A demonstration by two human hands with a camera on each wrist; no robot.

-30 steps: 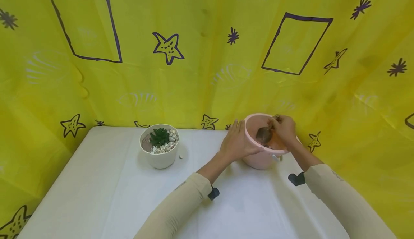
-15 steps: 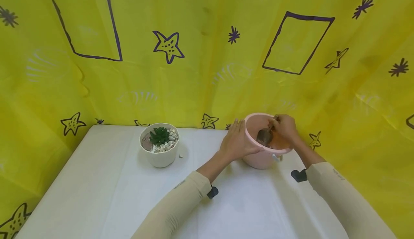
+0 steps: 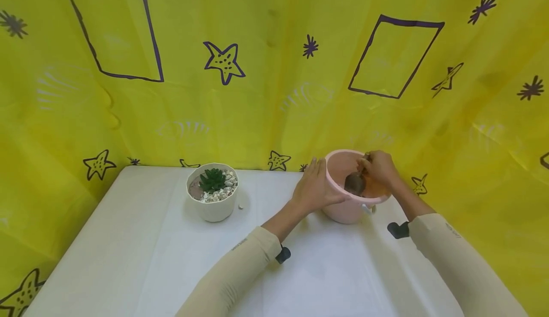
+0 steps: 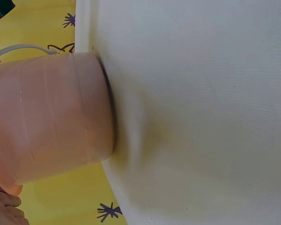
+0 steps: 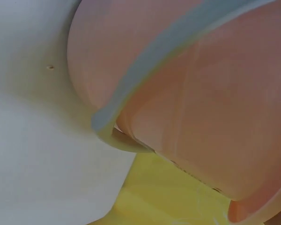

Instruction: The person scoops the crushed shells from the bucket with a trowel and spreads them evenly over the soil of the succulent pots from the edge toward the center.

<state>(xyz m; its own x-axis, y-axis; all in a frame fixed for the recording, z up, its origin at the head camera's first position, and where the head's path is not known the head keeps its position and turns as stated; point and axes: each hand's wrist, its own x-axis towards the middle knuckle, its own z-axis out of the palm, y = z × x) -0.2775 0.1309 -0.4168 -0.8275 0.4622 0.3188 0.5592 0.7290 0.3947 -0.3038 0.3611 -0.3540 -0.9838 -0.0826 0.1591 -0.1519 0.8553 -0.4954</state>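
A pink bucket (image 3: 345,213) with a pale handle stands at the back right of the white table, and it also fills much of both wrist views. My left hand (image 3: 313,188) grips its left side, the thumb along the front rim. My right hand (image 3: 379,167), over the right part of the opening, holds a spoon (image 3: 355,183) by its handle. The spoon's dark rounded bowl points down inside the bucket. The bucket's bottom contents are mostly hidden by the front wall. In the left wrist view, fingers (image 4: 7,206) show at the rim.
Left of the bucket stands a white pot (image 3: 214,210) holding a green succulent (image 3: 212,180), white pebbles and a brownish surface. A small pebble (image 3: 240,207) lies beside it on the white table (image 3: 141,255). A yellow patterned curtain (image 3: 257,107) hangs directly behind.
The spoon has shifted slightly right and down inside the bucket, its bowl turning a little. My right hand and forearm have moved slightly right. The left hand keeps its grip on the bucket.
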